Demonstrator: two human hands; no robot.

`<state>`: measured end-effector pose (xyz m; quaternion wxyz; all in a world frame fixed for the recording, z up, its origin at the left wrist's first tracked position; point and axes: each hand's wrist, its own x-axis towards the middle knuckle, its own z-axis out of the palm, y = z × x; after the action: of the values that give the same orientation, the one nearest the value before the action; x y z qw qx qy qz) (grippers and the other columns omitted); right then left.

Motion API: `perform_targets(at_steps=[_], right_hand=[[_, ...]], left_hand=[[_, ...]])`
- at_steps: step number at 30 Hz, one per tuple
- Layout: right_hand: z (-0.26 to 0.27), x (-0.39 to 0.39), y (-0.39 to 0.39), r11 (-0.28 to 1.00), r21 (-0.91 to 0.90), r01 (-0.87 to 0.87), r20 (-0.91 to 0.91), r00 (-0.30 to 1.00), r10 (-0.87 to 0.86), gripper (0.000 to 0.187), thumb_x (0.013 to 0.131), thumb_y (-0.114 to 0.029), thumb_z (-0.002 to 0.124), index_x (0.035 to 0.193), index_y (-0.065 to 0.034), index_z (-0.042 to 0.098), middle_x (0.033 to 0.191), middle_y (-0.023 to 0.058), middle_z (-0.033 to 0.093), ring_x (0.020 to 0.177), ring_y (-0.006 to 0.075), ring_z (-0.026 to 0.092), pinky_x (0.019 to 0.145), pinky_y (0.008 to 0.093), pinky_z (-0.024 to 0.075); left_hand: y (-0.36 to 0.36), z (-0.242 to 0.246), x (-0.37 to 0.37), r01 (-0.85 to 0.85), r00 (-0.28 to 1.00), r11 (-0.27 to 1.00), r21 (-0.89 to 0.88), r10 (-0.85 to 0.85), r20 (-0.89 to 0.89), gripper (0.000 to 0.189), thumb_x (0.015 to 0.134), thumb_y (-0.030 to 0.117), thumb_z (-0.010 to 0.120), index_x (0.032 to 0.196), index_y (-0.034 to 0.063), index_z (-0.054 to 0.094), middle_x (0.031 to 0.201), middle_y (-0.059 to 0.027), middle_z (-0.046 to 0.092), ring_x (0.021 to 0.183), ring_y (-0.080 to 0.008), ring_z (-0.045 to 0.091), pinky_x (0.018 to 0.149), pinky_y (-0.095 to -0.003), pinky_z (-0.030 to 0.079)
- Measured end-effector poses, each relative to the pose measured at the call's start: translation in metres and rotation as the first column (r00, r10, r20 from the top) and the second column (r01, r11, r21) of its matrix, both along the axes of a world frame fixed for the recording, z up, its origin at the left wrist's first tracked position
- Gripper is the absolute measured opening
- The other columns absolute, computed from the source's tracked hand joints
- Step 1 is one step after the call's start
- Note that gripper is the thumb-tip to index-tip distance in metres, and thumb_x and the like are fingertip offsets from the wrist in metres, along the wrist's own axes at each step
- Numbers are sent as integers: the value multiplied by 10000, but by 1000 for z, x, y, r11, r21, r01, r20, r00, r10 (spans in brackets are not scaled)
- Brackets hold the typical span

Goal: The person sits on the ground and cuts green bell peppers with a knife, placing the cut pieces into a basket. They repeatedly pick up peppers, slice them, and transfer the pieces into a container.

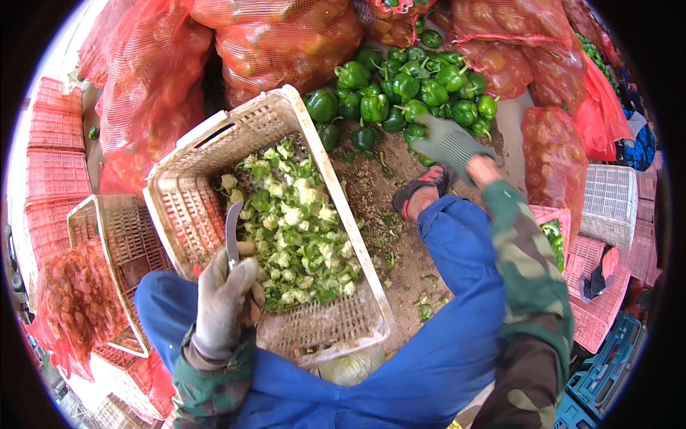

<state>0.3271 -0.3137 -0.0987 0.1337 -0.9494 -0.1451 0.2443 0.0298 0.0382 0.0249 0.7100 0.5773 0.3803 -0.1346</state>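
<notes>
A grey-gloved hand, my left hand (pixel 222 308), grips a knife with a curved blade (pixel 232 228), its tip pointing up and away. This hand is above the near left side of a dirty white plastic crate (pixel 343 212). Pale, seedy bell pepper cores with green bits (pixel 292 225) cover much of the crate's floor. My right hand (pixel 447 143), also gloved and blurred, reaches to the near edge of a heap of green bell peppers (pixel 404 86). Its fingers are apart beside a pepper (pixel 413 132); I cannot see whether they touch it.
Bulging red mesh sacks (pixel 284 45) stand behind the crate and peppers. Seeds and green scraps litter the floor (pixel 370 177). Stacked pink crates (pixel 56 171) are at left, a white crate (pixel 608 204) at right. A teal tool case (pixel 608 364) lies at lower right.
</notes>
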Motion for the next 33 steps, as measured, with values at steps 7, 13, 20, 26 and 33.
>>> perform_targets(at_steps=[7,13,20,26,33], right_hand=[[-158,63,108,897,-96,431,50,902,-428,922,824,-526,840,1626,-292,449,1499,249,592,1363,457,598,1128,544,496],[-200,41,66,808,393,439,-40,886,-462,810,772,-234,951,1484,-214,563,1301,169,685,1057,285,719,872,404,619],[-33,-13,44,427,774,468,-466,877,-117,772,737,-23,931,1416,-25,563,1224,79,696,1082,184,687,902,351,618],[106,-114,80,574,801,170,-296,946,134,821,655,-47,965,1387,-20,593,1251,59,701,1144,158,668,1029,359,551],[126,-185,79,359,689,630,-666,745,-29,707,760,-109,921,1382,-1,603,1233,99,700,1110,233,706,1036,372,589]], left_hand=[[6,3,17,41,969,996,76,-21,-247,396,1007,136,677,1337,-44,552,798,-30,640,529,-83,578,442,-229,430],[0,1,11,110,979,992,53,-99,-179,422,1029,166,671,1377,-32,539,843,1,593,613,-48,544,494,-226,452],[-15,-8,-4,321,818,767,555,-520,246,351,1024,136,703,1336,-18,655,1033,-213,695,891,-359,702,810,-421,562],[-50,-9,-6,-46,676,762,645,-452,582,326,1045,72,675,1362,0,662,860,-99,664,750,-178,644,677,-331,525],[-57,-1,-73,410,805,809,421,-538,249,233,1048,199,698,1182,9,686,710,-23,593,644,-125,561,588,-338,474]])
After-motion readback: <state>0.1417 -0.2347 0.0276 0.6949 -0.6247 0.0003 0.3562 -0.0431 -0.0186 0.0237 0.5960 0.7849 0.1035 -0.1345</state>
